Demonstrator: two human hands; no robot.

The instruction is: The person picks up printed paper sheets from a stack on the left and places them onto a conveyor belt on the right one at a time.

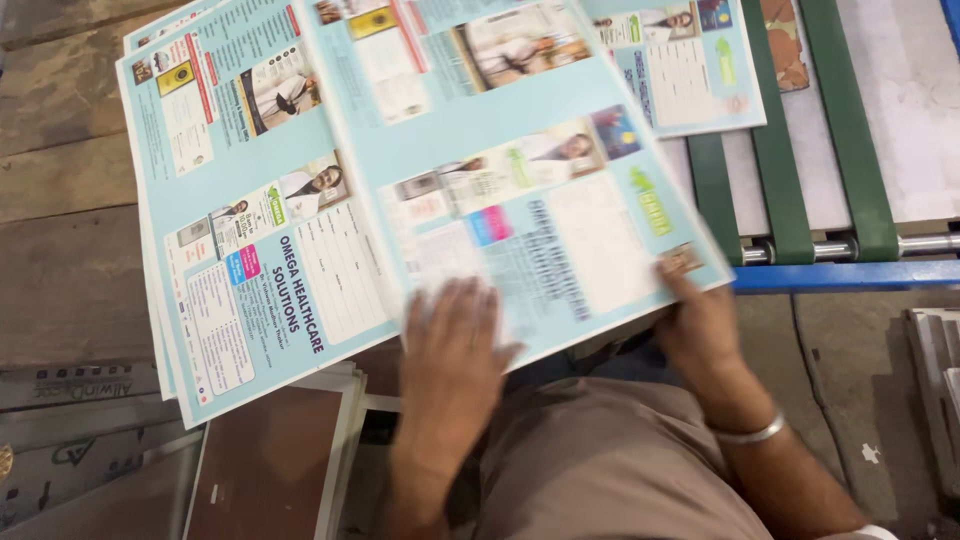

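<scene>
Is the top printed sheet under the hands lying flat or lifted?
Lifted: the top sheet sits askew above the stack, right hand pinching its corner.

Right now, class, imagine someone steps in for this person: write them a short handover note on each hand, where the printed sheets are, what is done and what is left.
Left hand: flat, palm down, on the near edge of the top printed sheet; blurred, so the grip is unclear.
Right hand: pinching that sheet's near right corner, thumb on top.
Sheets: the top one lies skewed across the pale blue stack, which rests on wooden boards. Another sheet lies on the green-belted feed table to the right.
Done: top sheet lifted off square with the stack.
Left: where it goes cannot be told from here.
</scene>
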